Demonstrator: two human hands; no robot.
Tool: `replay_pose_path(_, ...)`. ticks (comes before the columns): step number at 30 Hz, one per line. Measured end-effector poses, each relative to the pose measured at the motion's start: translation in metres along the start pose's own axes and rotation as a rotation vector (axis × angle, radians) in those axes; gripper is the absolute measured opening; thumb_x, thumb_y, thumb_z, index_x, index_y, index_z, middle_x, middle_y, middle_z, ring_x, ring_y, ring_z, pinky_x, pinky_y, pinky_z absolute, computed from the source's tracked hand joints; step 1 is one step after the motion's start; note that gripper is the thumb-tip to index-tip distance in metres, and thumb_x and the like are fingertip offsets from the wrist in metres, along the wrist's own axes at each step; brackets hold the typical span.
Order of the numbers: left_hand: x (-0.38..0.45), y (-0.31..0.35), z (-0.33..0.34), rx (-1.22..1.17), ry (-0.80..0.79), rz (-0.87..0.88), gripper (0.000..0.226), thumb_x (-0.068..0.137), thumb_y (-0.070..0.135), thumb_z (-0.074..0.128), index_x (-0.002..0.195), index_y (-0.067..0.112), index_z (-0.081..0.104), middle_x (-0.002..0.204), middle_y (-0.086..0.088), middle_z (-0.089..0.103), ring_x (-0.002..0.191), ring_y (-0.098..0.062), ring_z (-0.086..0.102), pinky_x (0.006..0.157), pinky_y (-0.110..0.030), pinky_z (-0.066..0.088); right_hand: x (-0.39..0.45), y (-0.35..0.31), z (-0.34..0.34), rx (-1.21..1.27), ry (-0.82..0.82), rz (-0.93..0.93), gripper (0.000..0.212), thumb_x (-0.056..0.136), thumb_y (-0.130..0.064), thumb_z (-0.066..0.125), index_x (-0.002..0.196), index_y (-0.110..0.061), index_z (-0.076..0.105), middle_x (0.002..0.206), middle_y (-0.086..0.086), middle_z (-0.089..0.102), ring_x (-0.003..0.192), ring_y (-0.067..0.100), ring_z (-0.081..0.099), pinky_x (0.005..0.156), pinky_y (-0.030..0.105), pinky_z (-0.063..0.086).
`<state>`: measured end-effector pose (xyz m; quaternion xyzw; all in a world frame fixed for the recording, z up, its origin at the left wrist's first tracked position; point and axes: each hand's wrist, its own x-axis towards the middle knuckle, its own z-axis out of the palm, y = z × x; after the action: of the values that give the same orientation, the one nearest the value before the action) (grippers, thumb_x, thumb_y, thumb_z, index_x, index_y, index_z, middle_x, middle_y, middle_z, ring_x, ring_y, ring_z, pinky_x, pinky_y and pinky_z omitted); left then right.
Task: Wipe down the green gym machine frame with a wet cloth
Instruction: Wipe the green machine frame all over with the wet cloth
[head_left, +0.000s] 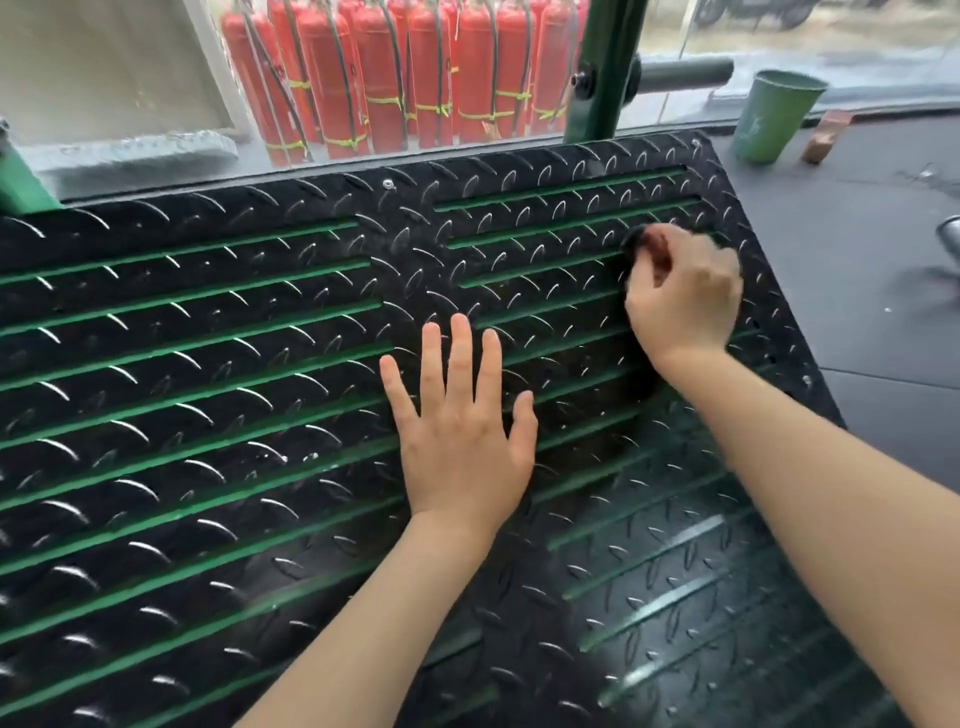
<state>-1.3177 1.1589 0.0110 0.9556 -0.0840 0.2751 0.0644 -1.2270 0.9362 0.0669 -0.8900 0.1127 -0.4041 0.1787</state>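
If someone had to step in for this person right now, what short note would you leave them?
Left hand: open, flat on the black tread plate, fingers spread, bracing.
Right hand: its grip is on a small dark cloth, pressed to the plate's upper right slots.
Green frame post stands behind the plate; a green cup sits on the floor to the right.
Done: cannot tell how much is wiped; the lower right of the plate looks glossy, perhaps wet.
Left: the rest of the plate and the green frame parts.

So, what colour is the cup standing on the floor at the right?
Green cup, with a faint pale mark; seen in the head view.
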Motion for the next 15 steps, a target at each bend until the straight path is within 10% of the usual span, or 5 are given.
replay_pose_path(3,0.002,0.000,-0.001,-0.012,-0.014,0.004,0.067,0.104,0.054,0.034,0.160,0.018,0.037,0.170,-0.010,0.024,0.159,-0.032,0.014,0.125,-0.065,0.008,-0.002,-0.001,0.000,-0.037,-0.065,0.260,0.042,0.099,-0.050,0.053,0.132,-0.025,0.060,0.124,0.005,0.065,0.123,0.030,0.050,0.107,0.051,0.036)
replay_pose_path(15,-0.023,-0.047,-0.028,-0.051,-0.096,0.211,0.066,0.101,0.052,0.036,0.155,0.015,0.047,0.166,-0.013,0.035,0.155,-0.033,0.027,0.127,-0.058,0.019,-0.084,-0.011,-0.031,0.078,-0.183,-0.428,0.028,0.096,-0.015,0.067,0.124,-0.012,0.069,0.122,0.005,0.070,0.089,0.037,0.060,0.083,0.045,0.053)
